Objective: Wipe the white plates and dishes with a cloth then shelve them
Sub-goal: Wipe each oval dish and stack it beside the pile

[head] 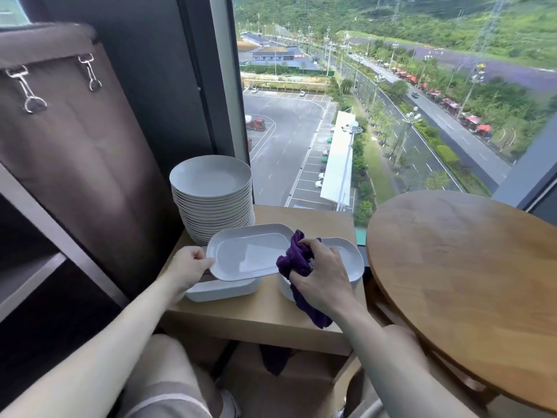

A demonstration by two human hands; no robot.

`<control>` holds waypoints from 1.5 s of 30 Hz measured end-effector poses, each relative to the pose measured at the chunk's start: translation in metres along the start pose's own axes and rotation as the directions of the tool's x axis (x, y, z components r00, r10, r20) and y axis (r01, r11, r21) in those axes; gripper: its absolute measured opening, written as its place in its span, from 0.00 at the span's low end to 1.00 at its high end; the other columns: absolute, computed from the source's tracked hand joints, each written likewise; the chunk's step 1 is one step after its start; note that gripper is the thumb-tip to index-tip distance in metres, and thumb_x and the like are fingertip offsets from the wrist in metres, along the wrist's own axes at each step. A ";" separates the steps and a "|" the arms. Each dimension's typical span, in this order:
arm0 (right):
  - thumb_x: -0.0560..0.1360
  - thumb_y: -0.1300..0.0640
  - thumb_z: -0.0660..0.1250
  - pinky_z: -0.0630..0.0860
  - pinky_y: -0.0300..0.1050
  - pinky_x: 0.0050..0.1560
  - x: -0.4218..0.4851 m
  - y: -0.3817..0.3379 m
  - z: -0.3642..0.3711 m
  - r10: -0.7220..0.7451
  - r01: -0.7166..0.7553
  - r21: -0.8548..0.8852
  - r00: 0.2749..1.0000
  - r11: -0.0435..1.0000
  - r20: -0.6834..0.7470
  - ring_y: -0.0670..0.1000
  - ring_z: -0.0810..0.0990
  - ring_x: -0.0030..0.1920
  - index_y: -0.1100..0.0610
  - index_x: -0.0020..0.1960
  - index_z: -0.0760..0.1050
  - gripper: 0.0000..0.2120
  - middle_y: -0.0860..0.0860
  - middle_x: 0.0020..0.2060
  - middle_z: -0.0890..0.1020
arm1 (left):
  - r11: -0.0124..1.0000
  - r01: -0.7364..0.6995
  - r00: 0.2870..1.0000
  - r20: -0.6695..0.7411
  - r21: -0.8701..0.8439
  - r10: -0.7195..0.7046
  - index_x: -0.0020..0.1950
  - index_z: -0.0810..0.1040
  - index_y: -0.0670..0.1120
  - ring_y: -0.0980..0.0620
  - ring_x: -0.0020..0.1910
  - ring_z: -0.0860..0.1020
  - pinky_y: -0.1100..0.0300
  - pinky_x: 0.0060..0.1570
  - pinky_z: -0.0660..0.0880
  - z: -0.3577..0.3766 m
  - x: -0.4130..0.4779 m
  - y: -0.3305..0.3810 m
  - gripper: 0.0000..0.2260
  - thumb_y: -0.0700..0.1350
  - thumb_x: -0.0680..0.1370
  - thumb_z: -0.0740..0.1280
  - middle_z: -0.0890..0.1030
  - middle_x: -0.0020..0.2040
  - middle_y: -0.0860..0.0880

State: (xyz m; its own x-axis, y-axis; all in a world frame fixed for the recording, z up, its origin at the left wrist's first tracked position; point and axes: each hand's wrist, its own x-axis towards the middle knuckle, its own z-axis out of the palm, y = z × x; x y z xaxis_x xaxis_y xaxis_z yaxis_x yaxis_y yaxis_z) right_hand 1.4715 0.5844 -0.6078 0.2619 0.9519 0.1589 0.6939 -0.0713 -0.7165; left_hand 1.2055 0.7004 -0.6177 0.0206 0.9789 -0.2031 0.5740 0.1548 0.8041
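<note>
**Glaze, cloth, wood**

The dish (250, 251) and plates (211, 176) are gleaming smooth, glossy white. The cloth (297, 257) is looking soft and matt. The desk (265, 312) is showing pale, smooth wood, and the table (467, 282) grained, satin wood. Metal clips (30, 89) are shining on brown fabric (75, 161).

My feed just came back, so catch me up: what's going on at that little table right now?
A person is wiping dishes. Their left hand holds a white rectangular dish by its left edge, raised over a stack of similar dishes. Their right hand grips a purple cloth at the dish's right end. A tall stack of round plates stands behind, all on the small wooden table.
</note>
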 end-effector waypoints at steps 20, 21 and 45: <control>0.69 0.49 0.74 0.77 0.49 0.54 -0.014 0.030 0.008 0.070 -0.070 -0.005 0.997 0.998 0.012 0.47 0.75 0.56 0.42 0.65 0.73 0.25 0.40 0.50 0.78 | 0.984 0.159 0.984 -0.098 0.081 -0.151 0.37 0.65 0.43 0.49 0.33 0.78 0.65 0.25 0.74 -0.045 0.011 -0.054 0.16 0.37 0.84 0.63 0.70 0.36 0.44; 0.69 0.47 0.74 0.79 0.51 0.54 -0.015 0.034 0.005 0.081 -0.081 -0.003 0.997 0.997 0.005 0.48 0.77 0.56 0.40 0.64 0.73 0.25 0.40 0.50 0.79 | 0.978 0.158 0.985 -0.095 0.134 -0.146 0.37 0.65 0.44 0.49 0.32 0.78 0.61 0.28 0.75 -0.044 0.014 -0.057 0.16 0.39 0.83 0.64 0.71 0.35 0.45; 0.71 0.52 0.76 0.78 0.42 0.42 0.007 0.090 -0.043 0.168 -0.153 0.119 0.978 0.981 -0.125 0.45 0.82 0.45 0.44 0.59 0.76 0.18 0.45 0.46 0.83 | 0.830 -0.420 0.870 0.422 0.367 0.253 0.85 0.43 0.47 0.51 0.84 0.47 0.52 0.81 0.49 0.103 -0.031 0.035 0.57 0.66 0.71 0.76 0.49 0.85 0.52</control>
State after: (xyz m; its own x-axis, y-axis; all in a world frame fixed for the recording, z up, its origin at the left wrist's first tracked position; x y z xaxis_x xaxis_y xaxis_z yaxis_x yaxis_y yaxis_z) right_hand 1.5640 0.5716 -0.6422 0.4561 0.8818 0.1201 0.5606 -0.1800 -0.8083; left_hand 1.3097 0.6621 -0.6412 0.5090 0.8350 -0.2089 0.7684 -0.3315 0.5474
